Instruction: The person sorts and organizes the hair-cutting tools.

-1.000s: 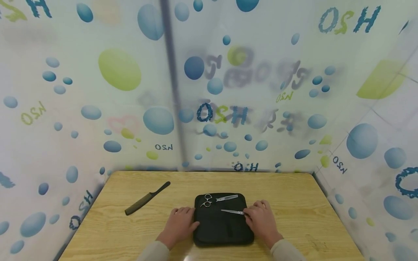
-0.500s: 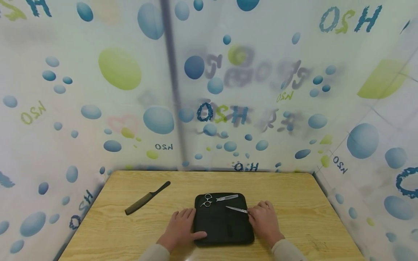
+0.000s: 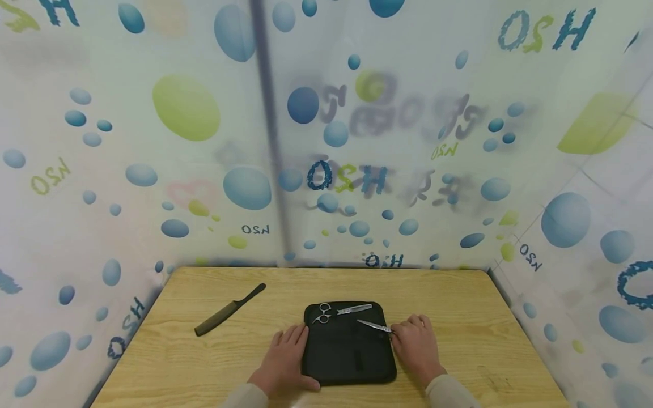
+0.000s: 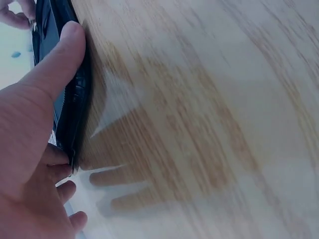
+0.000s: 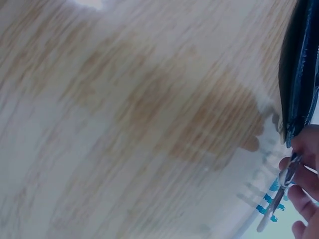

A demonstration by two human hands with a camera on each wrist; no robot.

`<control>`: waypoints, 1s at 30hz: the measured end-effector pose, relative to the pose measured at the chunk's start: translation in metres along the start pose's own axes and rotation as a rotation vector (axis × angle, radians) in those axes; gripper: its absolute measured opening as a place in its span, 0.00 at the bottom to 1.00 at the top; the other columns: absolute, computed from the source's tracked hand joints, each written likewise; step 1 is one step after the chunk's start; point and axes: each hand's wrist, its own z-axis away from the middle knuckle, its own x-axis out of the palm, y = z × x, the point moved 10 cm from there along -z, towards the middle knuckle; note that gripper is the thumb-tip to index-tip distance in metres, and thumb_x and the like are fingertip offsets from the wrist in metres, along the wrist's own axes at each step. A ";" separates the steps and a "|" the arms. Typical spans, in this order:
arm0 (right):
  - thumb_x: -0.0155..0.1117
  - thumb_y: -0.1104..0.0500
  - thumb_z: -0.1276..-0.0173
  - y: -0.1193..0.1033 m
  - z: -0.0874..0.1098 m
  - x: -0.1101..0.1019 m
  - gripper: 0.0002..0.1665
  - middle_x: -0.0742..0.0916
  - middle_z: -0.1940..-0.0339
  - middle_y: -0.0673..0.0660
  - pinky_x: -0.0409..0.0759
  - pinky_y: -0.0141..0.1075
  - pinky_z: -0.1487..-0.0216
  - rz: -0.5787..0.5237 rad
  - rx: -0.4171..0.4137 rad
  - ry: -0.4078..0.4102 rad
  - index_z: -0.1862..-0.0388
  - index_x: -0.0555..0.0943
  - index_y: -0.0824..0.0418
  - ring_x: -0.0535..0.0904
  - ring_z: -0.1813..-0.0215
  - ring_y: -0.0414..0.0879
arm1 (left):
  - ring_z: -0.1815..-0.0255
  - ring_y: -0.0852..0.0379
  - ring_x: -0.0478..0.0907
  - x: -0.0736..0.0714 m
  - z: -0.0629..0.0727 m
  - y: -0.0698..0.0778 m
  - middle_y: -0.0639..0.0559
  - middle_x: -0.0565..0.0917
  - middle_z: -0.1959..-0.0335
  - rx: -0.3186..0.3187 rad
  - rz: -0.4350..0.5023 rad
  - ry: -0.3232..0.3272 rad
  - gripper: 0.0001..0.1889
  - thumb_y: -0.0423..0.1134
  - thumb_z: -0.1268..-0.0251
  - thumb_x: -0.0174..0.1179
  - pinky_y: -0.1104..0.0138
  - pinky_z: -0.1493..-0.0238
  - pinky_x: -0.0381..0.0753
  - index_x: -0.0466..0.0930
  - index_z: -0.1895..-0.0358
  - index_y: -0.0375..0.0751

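A flat black zip case [image 3: 336,357] lies on the wooden table. My left hand [image 3: 285,360] rests along its left side, fingers fairly straight, with the thumb at the front corner; in the left wrist view the thumb [image 4: 60,59] lies against the case's edge. At the case's right edge my right hand [image 3: 418,345] pinches hairdressing scissors [image 3: 374,326], whose blades point left over the case. Their silver handle [image 5: 284,181] shows between the fingers in the right wrist view. A second pair of scissors [image 3: 354,309] lies across the case's far part, its middle hidden in the black.
A dark comb [image 3: 219,317] with a long handle lies at the table's left. Behind the table [image 3: 459,294] and along both sides hangs a pale curtain [image 3: 408,141] printed with blue and green dots.
My right hand has drawn the scissors to the right, so the blades reach less far over the case. The left thumb has moved from the case's side down to its front corner.
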 end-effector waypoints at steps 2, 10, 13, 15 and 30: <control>0.73 0.55 0.46 0.000 0.000 0.001 0.03 0.88 0.75 0.46 0.71 0.47 0.47 0.002 0.008 -0.010 0.71 0.88 0.50 0.76 0.66 0.45 | 0.24 0.41 0.58 0.001 0.000 0.001 0.41 0.61 0.24 0.001 -0.011 -0.005 0.66 0.78 0.65 0.66 0.42 0.27 0.57 0.57 0.26 0.35; 0.74 0.56 0.45 0.000 -0.001 0.000 0.04 0.89 0.73 0.47 0.72 0.49 0.45 0.003 0.003 0.003 0.69 0.88 0.50 0.78 0.63 0.46 | 0.25 0.41 0.59 0.001 -0.004 0.000 0.42 0.63 0.25 0.001 -0.042 -0.002 0.65 0.77 0.67 0.67 0.42 0.27 0.58 0.59 0.27 0.37; 0.75 0.56 0.45 -0.001 -0.001 -0.001 0.05 0.89 0.71 0.46 0.72 0.49 0.44 0.006 -0.006 0.006 0.68 0.89 0.50 0.78 0.62 0.46 | 0.25 0.42 0.60 0.000 -0.006 -0.001 0.43 0.65 0.26 -0.007 -0.049 -0.004 0.64 0.77 0.68 0.68 0.43 0.27 0.59 0.61 0.27 0.38; 0.75 0.56 0.45 -0.002 -0.002 0.000 0.05 0.89 0.70 0.46 0.72 0.48 0.44 0.010 -0.014 0.002 0.68 0.89 0.49 0.78 0.61 0.46 | 0.26 0.42 0.61 -0.001 -0.006 -0.001 0.44 0.66 0.27 -0.012 -0.050 -0.004 0.63 0.76 0.69 0.69 0.43 0.28 0.60 0.62 0.28 0.38; 0.74 0.56 0.44 -0.015 -0.017 0.004 0.05 0.90 0.69 0.45 0.67 0.46 0.47 0.032 -0.080 -0.028 0.67 0.88 0.50 0.77 0.60 0.46 | 0.26 0.43 0.62 -0.004 -0.006 0.000 0.44 0.68 0.27 -0.017 -0.072 -0.003 0.62 0.76 0.69 0.69 0.45 0.28 0.61 0.64 0.29 0.38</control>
